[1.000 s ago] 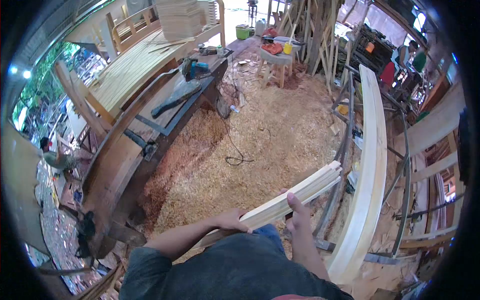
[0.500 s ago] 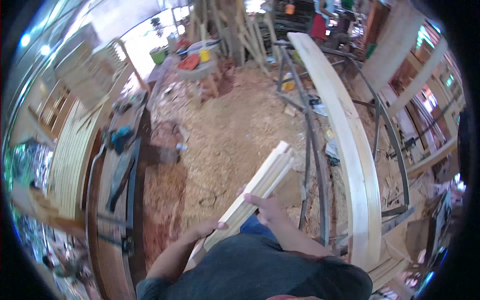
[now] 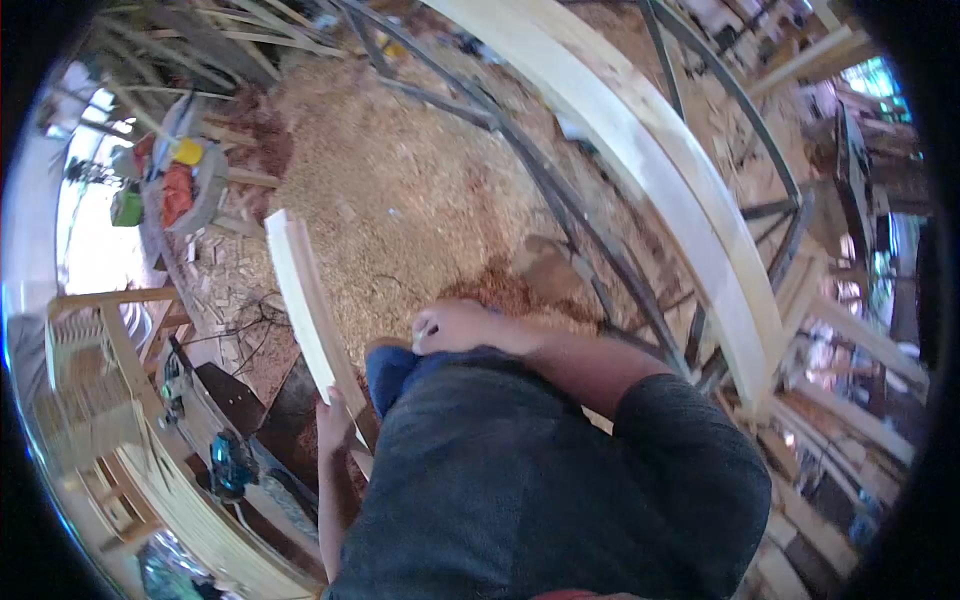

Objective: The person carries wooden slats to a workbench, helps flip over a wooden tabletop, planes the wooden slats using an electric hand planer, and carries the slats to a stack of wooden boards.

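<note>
My left hand (image 3: 335, 425) is wrapped round a bundle of long pale wood strips (image 3: 300, 300), low on the left side of my body. The strips point up and away over the shavings, and their near ends are partly hidden by the hand and shirt. Away from the strips, my right hand (image 3: 455, 327) is curled closed in front of my waist, above the blue trousers (image 3: 392, 375). A small dark spot shows between its fingers, too small to tell what it is.
Long pale boards (image 3: 640, 145) lie across a dark metal frame (image 3: 545, 170) at the right. Lower left stands a workbench with a teal power tool (image 3: 230, 466) and slatted wood. A stool (image 3: 210, 190) with orange and yellow items is at upper left. Shavings (image 3: 400, 180) cover the floor.
My right hand has let go of the strips and moved to my waist. The strips now hang on my left, held by the left hand alone. The view has swung to the right.
</note>
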A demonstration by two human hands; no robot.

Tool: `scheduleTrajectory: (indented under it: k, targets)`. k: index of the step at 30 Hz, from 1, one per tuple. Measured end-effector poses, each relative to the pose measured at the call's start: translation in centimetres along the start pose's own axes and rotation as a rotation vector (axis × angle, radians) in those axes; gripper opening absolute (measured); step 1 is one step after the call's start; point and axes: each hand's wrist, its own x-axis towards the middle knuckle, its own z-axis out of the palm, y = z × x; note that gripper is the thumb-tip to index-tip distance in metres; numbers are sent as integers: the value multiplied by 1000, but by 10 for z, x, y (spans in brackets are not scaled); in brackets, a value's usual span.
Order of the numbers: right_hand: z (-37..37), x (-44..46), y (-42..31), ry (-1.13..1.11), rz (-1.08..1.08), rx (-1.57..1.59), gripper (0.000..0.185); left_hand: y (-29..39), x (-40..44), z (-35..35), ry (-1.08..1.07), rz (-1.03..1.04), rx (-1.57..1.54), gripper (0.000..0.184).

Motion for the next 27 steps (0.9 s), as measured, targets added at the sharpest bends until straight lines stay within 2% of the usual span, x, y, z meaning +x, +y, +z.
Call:
scheduleTrajectory:
  k: [1,2,4,5,6,7,9,10,12,14,17,18,20,22,25,27]
  targets:
    - [4,5,8,89,-11,-97,53,-6,21,-9,-22,-76,-29,65]
    - [10,21,30,150,30,-28,55,-4,42,-13,51,-75,-14,71]
    - [5,48,43,159,109,-37,57,-4,86,-29,-49,-116,-54,74]
    - [2,64,40,161,134,-46,58,-25,122,-48,-138,-146,-7,74]
    - [-10,71,26,178,90,-70,60,-17,149,-65,-229,-171,42,75]
    - [-17,88,14,212,107,-98,57,-8,169,-75,-216,-155,206,75]
    - [-23,121,-15,276,152,-168,52,-6,219,-80,-151,99,257,75]
    - [-25,140,-45,332,172,-290,42,-2,241,-85,-123,208,296,76]
    - [-31,168,-100,389,-11,-320,40,33,264,-95,-100,354,421,77]
    - [-45,185,-155,399,-149,-352,38,87,277,-109,-245,428,501,78]
    - [-58,226,-165,530,-373,-633,41,139,303,-112,-348,584,719,78]
    - [-71,223,-179,443,-224,-654,48,176,292,-118,-372,637,784,78]
    - [-92,220,-174,425,-148,-854,58,216,307,-115,-394,797,882,78]
    - [-118,221,-169,56,185,-750,62,222,332,-95,-419,997,951,78]
    - [-140,185,-175,307,229,-585,69,306,314,-88,-480,1012,1063,73]
    - [-158,181,-141,390,241,-562,75,340,324,-63,-425,1114,1119,65]
